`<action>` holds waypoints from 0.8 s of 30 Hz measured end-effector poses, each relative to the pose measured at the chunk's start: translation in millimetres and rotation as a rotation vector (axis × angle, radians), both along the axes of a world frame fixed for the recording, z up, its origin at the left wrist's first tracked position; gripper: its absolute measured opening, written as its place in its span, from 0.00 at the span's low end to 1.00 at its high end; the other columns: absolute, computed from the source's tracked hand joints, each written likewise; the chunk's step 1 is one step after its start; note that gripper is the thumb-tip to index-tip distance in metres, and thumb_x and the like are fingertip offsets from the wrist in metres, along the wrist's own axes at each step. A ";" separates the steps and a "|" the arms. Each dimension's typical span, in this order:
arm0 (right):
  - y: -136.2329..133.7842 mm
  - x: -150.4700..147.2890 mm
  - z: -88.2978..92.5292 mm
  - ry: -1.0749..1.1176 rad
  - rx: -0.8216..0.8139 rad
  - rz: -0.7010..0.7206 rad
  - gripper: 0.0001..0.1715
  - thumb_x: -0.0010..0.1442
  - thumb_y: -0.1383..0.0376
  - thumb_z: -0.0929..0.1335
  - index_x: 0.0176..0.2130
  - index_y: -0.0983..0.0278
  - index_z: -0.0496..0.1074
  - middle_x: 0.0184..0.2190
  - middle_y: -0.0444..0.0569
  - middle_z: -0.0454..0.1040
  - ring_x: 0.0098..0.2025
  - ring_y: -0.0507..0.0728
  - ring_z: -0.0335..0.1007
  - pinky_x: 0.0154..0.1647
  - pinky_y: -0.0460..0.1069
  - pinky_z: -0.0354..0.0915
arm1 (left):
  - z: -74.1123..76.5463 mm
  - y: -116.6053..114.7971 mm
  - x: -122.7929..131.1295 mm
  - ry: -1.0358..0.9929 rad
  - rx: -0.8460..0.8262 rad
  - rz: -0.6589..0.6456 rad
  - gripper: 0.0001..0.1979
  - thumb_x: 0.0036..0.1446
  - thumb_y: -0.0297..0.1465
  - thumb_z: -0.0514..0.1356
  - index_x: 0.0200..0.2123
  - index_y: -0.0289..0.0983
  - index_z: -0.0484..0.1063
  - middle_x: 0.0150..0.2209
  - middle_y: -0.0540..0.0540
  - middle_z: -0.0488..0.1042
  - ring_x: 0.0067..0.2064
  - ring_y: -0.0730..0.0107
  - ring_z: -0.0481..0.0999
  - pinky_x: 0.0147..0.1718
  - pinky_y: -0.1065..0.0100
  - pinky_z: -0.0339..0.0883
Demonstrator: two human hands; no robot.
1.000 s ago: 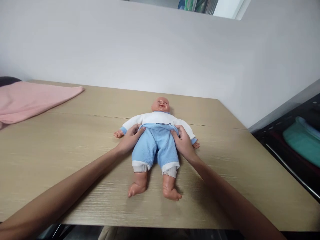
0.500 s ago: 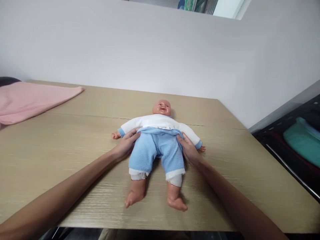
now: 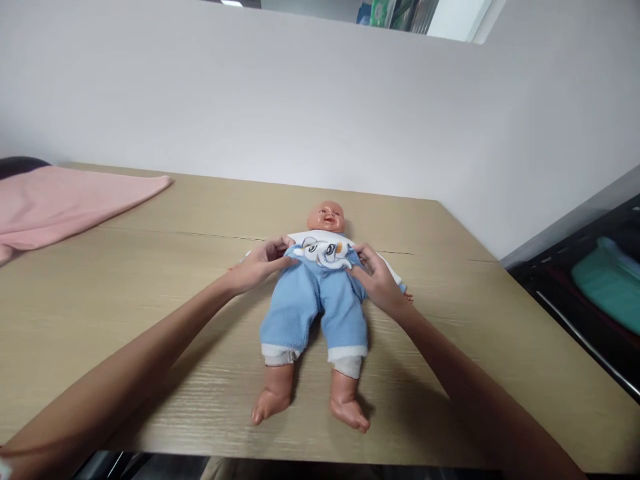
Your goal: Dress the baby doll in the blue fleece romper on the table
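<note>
A baby doll (image 3: 326, 217) lies on its back on the table, its head away from me and its bare feet toward me. It wears a white top (image 3: 320, 241) with a stitched animal face and fluffy light blue trousers (image 3: 287, 310) with white cuffs. At the doll's waist, my left hand (image 3: 263, 263) pinches the edge of the clothes on one side. My right hand (image 3: 374, 275) pinches the opposite side. Whether the top's hem or the trousers' waistband is between the fingers, I cannot tell. My left wrist mostly covers one doll arm.
A pink cloth (image 3: 75, 203) lies on the wooden table (image 3: 175, 293) at the left, with a dark object behind it. Past the right edge stands a black rack (image 3: 545, 267) holding something teal (image 3: 607, 280). A white wall (image 3: 300, 100) rises behind the table.
Both hands have moved up and inward from the trousers' sides to the front of the waist. The animal face on the top, mostly covered before, now shows.
</note>
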State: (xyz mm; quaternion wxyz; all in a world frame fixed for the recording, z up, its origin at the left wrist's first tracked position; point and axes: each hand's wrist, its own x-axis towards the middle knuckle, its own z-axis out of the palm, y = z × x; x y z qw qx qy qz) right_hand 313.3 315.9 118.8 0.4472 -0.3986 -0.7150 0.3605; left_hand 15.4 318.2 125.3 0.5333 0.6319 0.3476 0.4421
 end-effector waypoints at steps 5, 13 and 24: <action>33.5 -1.0 -13.8 0.033 -0.143 -0.043 0.22 0.64 0.45 0.74 0.46 0.57 0.77 0.46 0.48 0.84 0.50 0.64 0.78 0.54 0.56 0.73 | -13.9 14.8 -1.2 -0.042 -0.127 0.077 0.23 0.58 0.46 0.78 0.45 0.40 0.75 0.39 0.49 0.76 0.40 0.67 0.75 0.40 0.68 0.67; -3.0 29.7 -53.5 0.018 -0.211 -0.142 0.28 0.64 0.37 0.74 0.37 0.58 0.77 0.38 0.47 0.80 0.46 0.64 0.76 0.59 0.59 0.73 | -46.1 -7.1 -19.4 0.226 -0.037 0.112 0.17 0.62 0.48 0.70 0.38 0.40 0.80 0.39 0.46 0.79 0.44 0.54 0.76 0.46 0.60 0.72; 19.5 24.1 -72.0 0.329 -0.392 -0.158 0.35 0.61 0.34 0.76 0.56 0.52 0.81 0.61 0.50 0.83 0.71 0.65 0.73 0.77 0.63 0.65 | -60.6 2.3 12.8 -0.237 -0.321 0.158 0.27 0.60 0.55 0.74 0.50 0.39 0.82 0.49 0.40 0.86 0.54 0.51 0.82 0.58 0.56 0.73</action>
